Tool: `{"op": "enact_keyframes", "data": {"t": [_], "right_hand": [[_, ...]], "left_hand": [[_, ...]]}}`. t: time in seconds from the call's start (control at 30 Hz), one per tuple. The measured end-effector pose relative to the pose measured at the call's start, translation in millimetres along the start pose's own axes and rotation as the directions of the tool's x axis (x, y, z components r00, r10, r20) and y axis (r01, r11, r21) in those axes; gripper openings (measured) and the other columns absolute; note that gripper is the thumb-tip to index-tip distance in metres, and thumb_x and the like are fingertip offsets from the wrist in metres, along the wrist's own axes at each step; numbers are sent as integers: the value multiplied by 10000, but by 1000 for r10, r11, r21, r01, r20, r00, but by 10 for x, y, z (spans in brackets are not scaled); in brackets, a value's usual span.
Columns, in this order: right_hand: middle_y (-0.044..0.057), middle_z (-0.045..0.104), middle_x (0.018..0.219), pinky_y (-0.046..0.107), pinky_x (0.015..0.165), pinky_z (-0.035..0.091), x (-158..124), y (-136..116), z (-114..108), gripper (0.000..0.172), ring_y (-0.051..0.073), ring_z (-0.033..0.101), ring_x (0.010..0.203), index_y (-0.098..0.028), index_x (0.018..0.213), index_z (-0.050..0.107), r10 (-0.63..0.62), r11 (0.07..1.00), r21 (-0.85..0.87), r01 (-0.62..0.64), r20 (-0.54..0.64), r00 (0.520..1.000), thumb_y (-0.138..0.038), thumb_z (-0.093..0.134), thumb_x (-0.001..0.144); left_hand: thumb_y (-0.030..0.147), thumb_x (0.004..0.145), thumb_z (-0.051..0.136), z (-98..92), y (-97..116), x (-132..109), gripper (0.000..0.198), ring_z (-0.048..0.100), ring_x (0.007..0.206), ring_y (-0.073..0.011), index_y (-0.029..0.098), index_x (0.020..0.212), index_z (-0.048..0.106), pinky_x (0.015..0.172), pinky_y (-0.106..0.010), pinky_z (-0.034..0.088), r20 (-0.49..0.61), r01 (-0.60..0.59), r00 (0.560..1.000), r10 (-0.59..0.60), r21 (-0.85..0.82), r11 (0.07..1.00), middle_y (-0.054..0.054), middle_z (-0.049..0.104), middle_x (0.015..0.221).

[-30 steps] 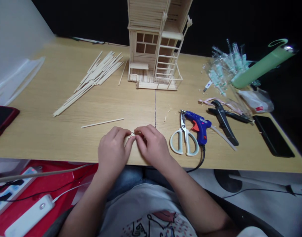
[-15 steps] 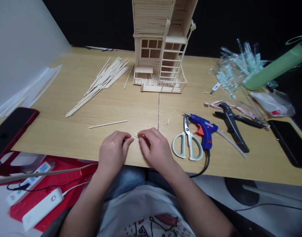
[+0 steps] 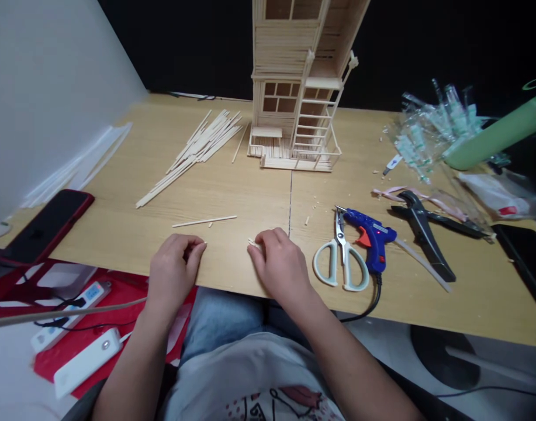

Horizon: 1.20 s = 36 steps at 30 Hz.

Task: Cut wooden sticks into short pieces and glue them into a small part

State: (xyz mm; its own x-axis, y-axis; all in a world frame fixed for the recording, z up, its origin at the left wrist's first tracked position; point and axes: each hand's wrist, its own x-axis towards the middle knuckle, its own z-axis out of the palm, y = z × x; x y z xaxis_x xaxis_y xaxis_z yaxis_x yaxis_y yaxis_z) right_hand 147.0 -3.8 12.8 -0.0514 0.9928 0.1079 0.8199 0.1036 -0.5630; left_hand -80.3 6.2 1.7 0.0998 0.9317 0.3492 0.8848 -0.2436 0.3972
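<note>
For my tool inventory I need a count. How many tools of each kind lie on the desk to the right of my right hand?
scissors: 1
blue glue gun: 1
black pliers: 1
Total: 3

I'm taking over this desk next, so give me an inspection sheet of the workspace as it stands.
Surface: wooden table, stick crumbs scattered.
Job's things: short stick pieces at right hand fingertips; long stick; stick pile; stick house.
Clutter: scissors, blue glue gun, black cutters, plastic wrappers, green roll, red phone.
Hands: left hand curled, apart from right; contents unclear.
Cables: glue gun cord drops over front edge; power strips below.
Surroundings: white panel left, dark behind.
</note>
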Motion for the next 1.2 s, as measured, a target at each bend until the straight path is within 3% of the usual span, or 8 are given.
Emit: {"op": "enact_keyframes", "data": {"t": [0.23,0.4,0.7,0.9,1.2], "right_hand": [[79,700,1004,309,653,416,9,-29,27,69,230,665,852,-199,971,680,0,997,-71,3,32,999,-238,629,996],[76,698,993,303,639,398,-23,15,34,63,216,652,825,-195,973,671,-33,995,-91,36,36,999,-211,618,1004],[84,686,969,305,679,425,-71,31,43,56,220,639,836,-165,968,666,-109,983,-150,110,17,994,-193,624,991],[97,690,986,315,672,406,-46,-22,36,81,227,631,839,-159,994,672,-79,977,-195,90,63,995,-204,606,1005],[103,670,954,320,680,411,-120,94,13,74,238,614,823,-155,969,656,-100,969,-222,103,28,995,-180,596,1004]], "left_hand": [[287,961,596,87,87,175,175,656,936,-233,185,1077,678,831,-359,526,-13,-37,999,36,-56,998,-89,684,1018],[277,970,573,166,81,341,111,633,896,-231,203,934,647,809,-350,502,45,-47,998,47,-11,999,-69,657,945],[324,1025,520,-129,-288,106,186,604,840,-195,207,895,582,779,-320,479,133,-193,970,204,-92,977,-41,618,875],[377,1007,530,-283,-630,69,213,610,832,-216,216,879,587,770,-340,478,86,-154,984,153,-1,988,-51,636,856],[375,986,504,-327,-931,491,223,575,918,-232,199,901,612,837,-344,456,58,24,998,-32,139,990,-31,583,886]]}}
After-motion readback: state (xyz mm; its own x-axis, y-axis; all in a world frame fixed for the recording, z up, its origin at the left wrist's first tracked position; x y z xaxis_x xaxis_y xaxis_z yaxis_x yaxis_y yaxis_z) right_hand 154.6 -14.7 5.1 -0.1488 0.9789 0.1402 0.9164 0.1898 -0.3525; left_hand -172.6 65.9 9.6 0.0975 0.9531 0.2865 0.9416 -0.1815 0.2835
